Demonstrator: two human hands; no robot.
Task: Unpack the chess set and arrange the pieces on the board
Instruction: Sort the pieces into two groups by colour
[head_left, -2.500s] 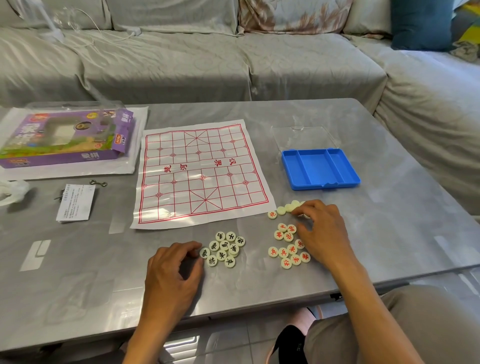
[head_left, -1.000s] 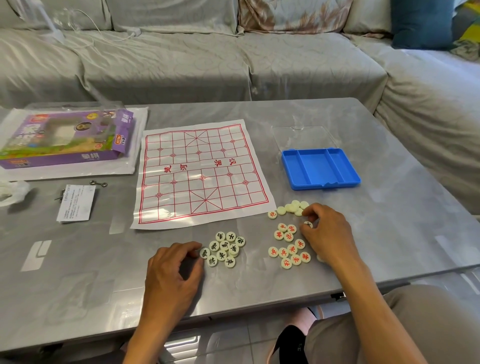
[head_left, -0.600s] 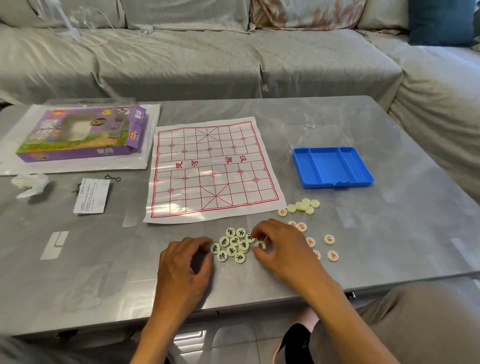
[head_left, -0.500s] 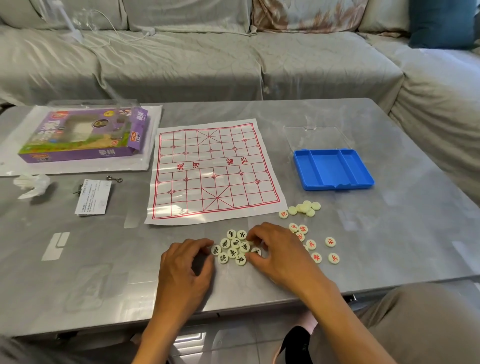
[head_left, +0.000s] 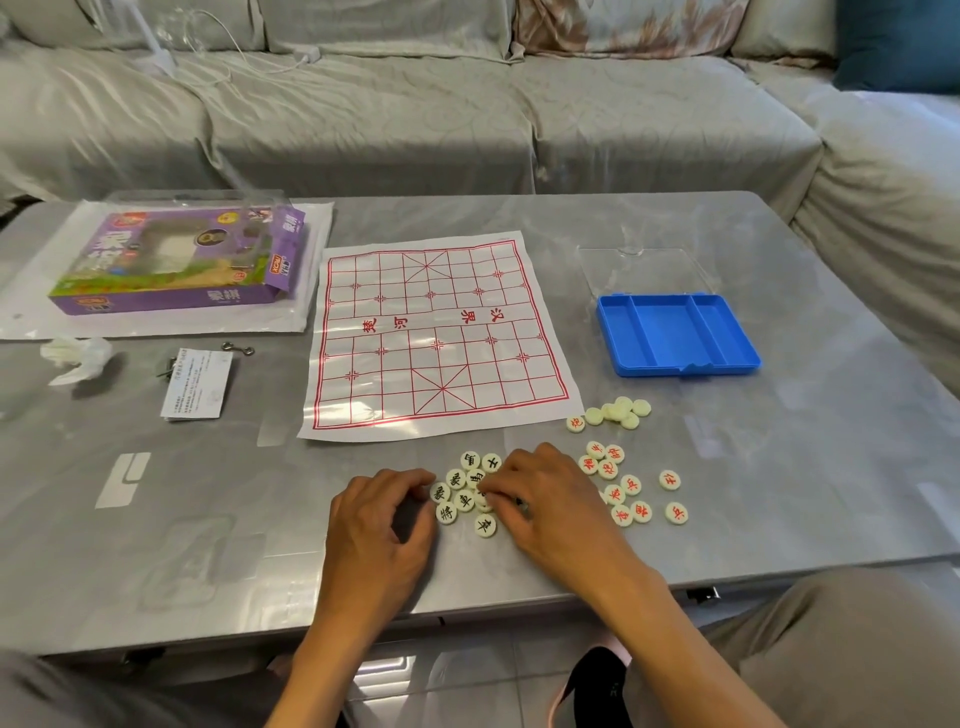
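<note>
A white paper chess board (head_left: 436, 338) with red lines lies flat in the middle of the grey table, with no pieces on it. Just in front of it sits a cluster of black-lettered pieces (head_left: 464, 492). My right hand (head_left: 550, 501) lies over the right side of that cluster, fingertips curled down onto the pieces; whether it pinches one is hidden. My left hand (head_left: 382, 519) rests curled on the table at the cluster's left edge, holding nothing. Red-lettered pieces (head_left: 623, 488) lie scattered to the right, and several face-down pieces (head_left: 618, 411) sit behind them.
A blue plastic tray (head_left: 675, 332) with its clear lid (head_left: 644, 270) behind it stands at the right. A purple box (head_left: 176, 260) on clear packaging lies at the back left, with a leaflet (head_left: 197, 383), a crumpled tissue (head_left: 78, 356) and small metal hooks (head_left: 238, 348) in front of it.
My right hand moved left from the red-lettered pieces to the black-lettered cluster. The red pieces lie more spread out than before. My left hand stayed put.
</note>
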